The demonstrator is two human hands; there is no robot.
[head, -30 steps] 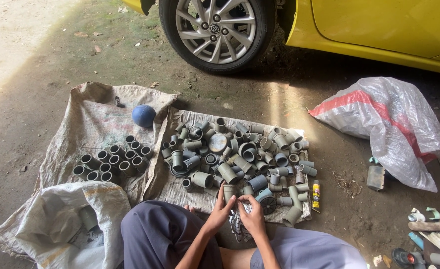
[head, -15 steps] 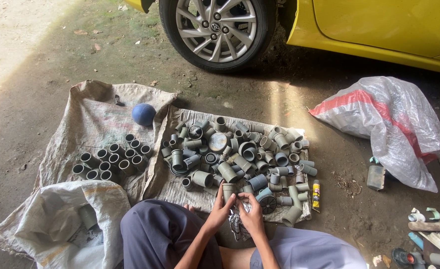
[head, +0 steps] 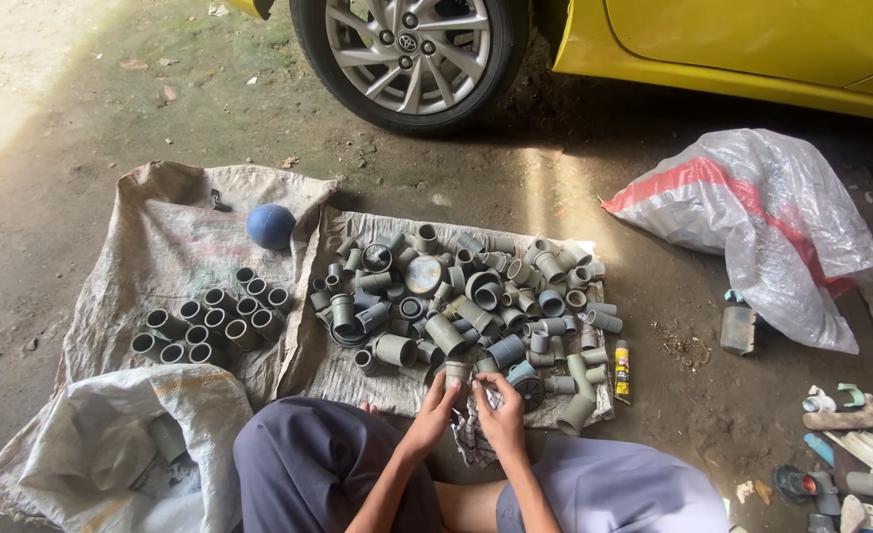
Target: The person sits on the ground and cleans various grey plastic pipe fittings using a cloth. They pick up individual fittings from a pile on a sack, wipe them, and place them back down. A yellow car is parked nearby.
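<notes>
Grey pipe fittings [head: 456, 296], blue ball [head: 271, 226], yellow car [head: 753, 39], red-striped clear bag [head: 762, 212].

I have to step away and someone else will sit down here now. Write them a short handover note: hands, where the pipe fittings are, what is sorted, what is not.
Left hand and right hand: both close together on one small grey fitting at the near edge of the sack; a checked rag lies just below them.
Main pile of grey fittings: loose and mixed on the middle sack.
Done: a group of short couplings stands in rows on the left sack, near a blue ball.
Left: the mixed pile looks unsorted. A small yellow tube lies at its right edge.
</notes>
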